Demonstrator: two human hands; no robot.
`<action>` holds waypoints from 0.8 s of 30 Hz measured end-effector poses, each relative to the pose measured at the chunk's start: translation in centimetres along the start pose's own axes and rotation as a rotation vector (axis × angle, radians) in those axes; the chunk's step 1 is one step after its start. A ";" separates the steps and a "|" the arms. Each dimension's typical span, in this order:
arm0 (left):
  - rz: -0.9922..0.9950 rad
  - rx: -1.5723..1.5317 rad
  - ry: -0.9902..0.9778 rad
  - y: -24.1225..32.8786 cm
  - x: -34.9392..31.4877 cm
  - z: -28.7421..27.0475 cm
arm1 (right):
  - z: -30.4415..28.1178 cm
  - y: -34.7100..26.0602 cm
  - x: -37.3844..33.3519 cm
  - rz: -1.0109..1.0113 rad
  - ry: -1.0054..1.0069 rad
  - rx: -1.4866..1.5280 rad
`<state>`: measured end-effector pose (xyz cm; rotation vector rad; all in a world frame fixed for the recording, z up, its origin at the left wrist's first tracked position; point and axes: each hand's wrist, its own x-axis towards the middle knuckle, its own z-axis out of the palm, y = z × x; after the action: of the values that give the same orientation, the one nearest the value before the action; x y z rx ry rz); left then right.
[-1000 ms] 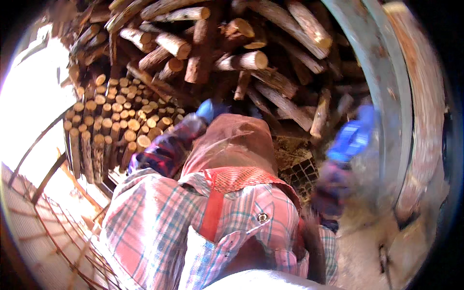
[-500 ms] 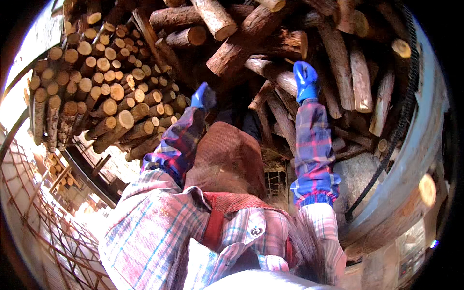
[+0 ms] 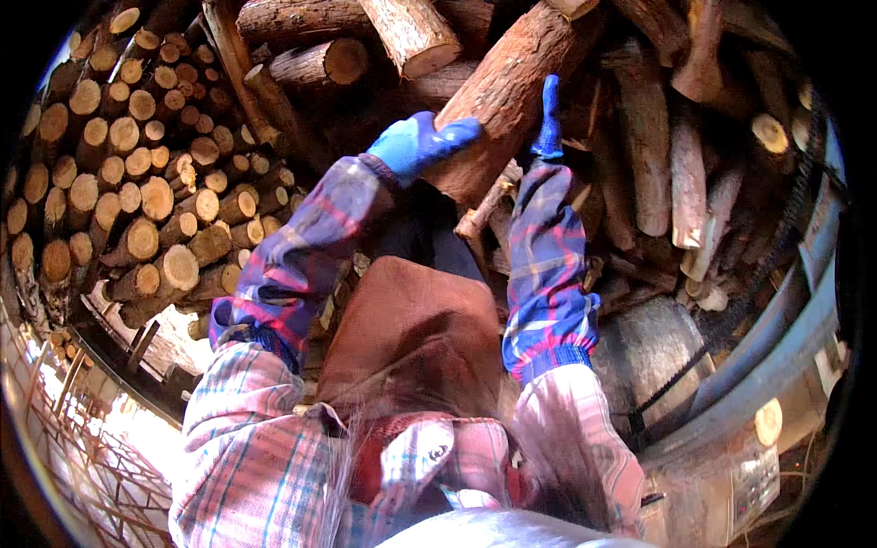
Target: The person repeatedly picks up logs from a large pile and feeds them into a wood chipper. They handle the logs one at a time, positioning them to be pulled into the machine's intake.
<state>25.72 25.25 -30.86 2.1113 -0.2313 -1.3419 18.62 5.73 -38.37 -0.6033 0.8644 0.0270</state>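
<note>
A thick, reddish-barked log (image 3: pixel 507 78) slants toward me from the pile, its near end low between my forearms. My left hand (image 3: pixel 420 146), in a blue glove, is closed on the log's left side near that end, thumb laid across the bark. At the log's right edge, my right hand (image 3: pixel 548 119), also gloved in blue, shows edge-on with one straight digit pointing away from me. Its other fingers are hidden, so its grip is unclear. A brown apron (image 3: pixel 411 329) covers my front, below the log.
Stacked round logs (image 3: pixel 137 196) fill the left side, cut ends facing me. Loose logs (image 3: pixel 406 36) lie crosswise at the far side, and split pieces (image 3: pixel 690 183) lean on the right. A blue curved rim (image 3: pixel 776 338) and dark rope (image 3: pixel 671 388) border the right.
I have leaned closer to the pile. My left hand has moved up and right onto the thick log, whose near end has shifted right and toward me. My right hand has turned edge-on beside it.
</note>
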 end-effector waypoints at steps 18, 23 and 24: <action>-0.057 -1.637 0.064 1.2 -8.5 13.3 | -0.1 -3.0 -28.9 0.007 0.006 -0.487; 0.151 -1.283 0.184 11.4 -12.7 13.8 | -1.3 -7.4 -32.0 0.001 -0.262 -0.011; 0.113 -1.557 -0.076 12.5 -13.0 13.4 | -1.0 -9.1 -33.4 0.090 -0.292 0.088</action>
<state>10.20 15.86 -17.63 0.7038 0.5207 -0.9290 -1.79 4.81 -10.37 -0.4635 0.6055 0.1544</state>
